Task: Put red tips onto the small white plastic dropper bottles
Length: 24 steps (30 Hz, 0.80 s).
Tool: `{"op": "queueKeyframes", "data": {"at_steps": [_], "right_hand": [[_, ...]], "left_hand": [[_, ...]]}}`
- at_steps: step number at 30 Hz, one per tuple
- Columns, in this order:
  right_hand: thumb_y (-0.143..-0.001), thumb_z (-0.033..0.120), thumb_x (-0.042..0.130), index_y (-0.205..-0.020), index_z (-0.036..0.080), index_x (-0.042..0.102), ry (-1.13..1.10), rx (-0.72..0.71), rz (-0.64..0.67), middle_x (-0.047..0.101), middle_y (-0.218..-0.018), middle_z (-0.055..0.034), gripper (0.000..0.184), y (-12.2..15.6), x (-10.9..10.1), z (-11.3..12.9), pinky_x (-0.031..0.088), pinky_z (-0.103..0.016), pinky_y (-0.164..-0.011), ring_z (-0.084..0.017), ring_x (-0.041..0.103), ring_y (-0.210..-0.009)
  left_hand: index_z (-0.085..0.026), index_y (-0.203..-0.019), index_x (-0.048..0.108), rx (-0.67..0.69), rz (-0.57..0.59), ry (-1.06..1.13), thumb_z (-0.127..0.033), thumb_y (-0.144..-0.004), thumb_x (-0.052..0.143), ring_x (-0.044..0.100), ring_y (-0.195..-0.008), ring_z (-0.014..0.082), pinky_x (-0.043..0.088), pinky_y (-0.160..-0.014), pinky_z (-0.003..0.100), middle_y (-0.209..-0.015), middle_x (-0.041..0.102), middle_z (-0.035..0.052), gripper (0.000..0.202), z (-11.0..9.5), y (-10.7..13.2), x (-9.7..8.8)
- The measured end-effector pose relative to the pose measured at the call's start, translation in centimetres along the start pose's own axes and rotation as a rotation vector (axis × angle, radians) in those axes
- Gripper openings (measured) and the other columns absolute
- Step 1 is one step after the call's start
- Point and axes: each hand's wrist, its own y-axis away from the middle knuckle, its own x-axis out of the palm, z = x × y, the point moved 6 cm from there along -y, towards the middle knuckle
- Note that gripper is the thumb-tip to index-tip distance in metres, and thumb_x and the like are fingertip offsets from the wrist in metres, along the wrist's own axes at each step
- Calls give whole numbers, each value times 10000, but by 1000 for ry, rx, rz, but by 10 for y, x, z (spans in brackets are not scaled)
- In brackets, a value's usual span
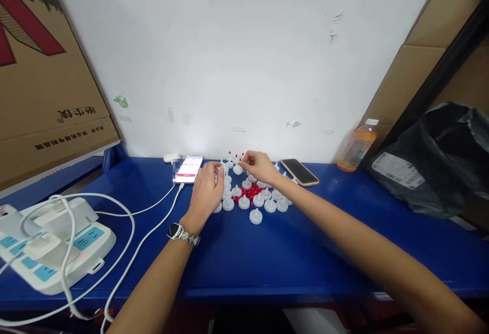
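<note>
My right hand (259,166) pinches a small red cap (240,160) at the nozzle tip of a white round nozzle lid (237,170), at the back of the group. My left hand (208,185) is at the group's left side, its fingers bent and thumb apart, beside several white lids (226,191); its fingertips are partly hidden. Loose red caps (252,190) lie in a pile among the white lids. One white lid (255,216) stands nearest to me, apart from the others. Behind my hands, several lids with red tips (229,155) stand near the wall.
A lit phone (190,169) with a cable lies left of my hands, a dark phone (300,171) to the right. A power strip (87,242) with looping white cables (132,222) takes up the left. An orange drink bottle (357,145) and black plastic bag (428,156) stand right.
</note>
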Motion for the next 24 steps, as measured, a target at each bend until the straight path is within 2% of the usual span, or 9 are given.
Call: {"op": "queueKeyframes", "data": {"at_steps": [2,4,7,10,14,16,19,22,24], "right_hand": [[-816,220,630,-734,173,609,222,-47,130,666,-675,-13,97,-13,10,-8,414,-249,-615,-139,600,-639],[-809,198,630,-758,169,637,405,-81,251,692,-737,-27,59,-21,20,-11,400,-240,-631,-143,611,-690],[-814,239,642,-836,180,680,617,-84,314,722,-851,-55,74,-28,25,-10,392,-250,-650,-176,633,-777],[-827,324,648,-945,196,697,722,-79,271,733,-927,-75,181,-40,24,-3,407,-279,-696,-218,649,-842],[-879,346,599,-1071,179,693,754,-44,237,736,-1055,-115,271,-61,36,-1,407,-342,-869,-261,642,-1013],[-870,302,613,-1048,161,706,755,-16,239,737,-1067,-134,245,-71,46,-4,380,-377,-934,-277,630,-1064],[-855,244,620,-921,157,726,736,23,223,750,-1000,-129,152,-75,50,-9,370,-390,-949,-269,643,-1029],[-896,272,563,-908,168,716,681,39,134,750,-958,-92,186,-62,35,-5,395,-354,-897,-227,651,-957],[-901,313,557,-865,164,704,514,34,14,740,-884,-69,213,-41,16,3,418,-313,-815,-193,646,-862]], "left_hand": [[-195,-1010,595,11,41,-99,-386,-988,386,566,-981,273,446,-897,439,-997,635,96,284,6,-2,0],[-199,-945,604,5,68,-186,-347,-974,411,564,-949,272,446,-856,425,-971,636,86,244,10,-1,1],[-197,-936,613,-15,105,-253,-309,-963,424,563,-960,275,440,-846,418,-986,638,85,221,12,1,4],[-195,-933,617,-8,117,-266,-294,-959,431,563,-977,278,437,-864,419,-997,638,86,211,10,2,7],[-198,-913,618,-4,130,-252,-301,-957,441,565,-992,280,440,-868,419,-998,637,87,209,11,2,9],[-200,-911,618,-1,141,-238,-298,-954,449,566,-999,281,443,-871,421,-997,637,86,200,11,2,10],[-202,-916,619,13,144,-212,-295,-952,454,566,-1007,282,449,-882,430,-1001,630,87,192,10,3,10],[-197,-966,617,46,100,-198,-317,-958,452,554,-1028,293,455,-902,450,-1039,613,100,204,5,3,7],[-187,-1078,600,85,29,-184,-340,-953,474,533,-1079,307,448,-942,469,-1114,594,118,234,0,2,4]]}}
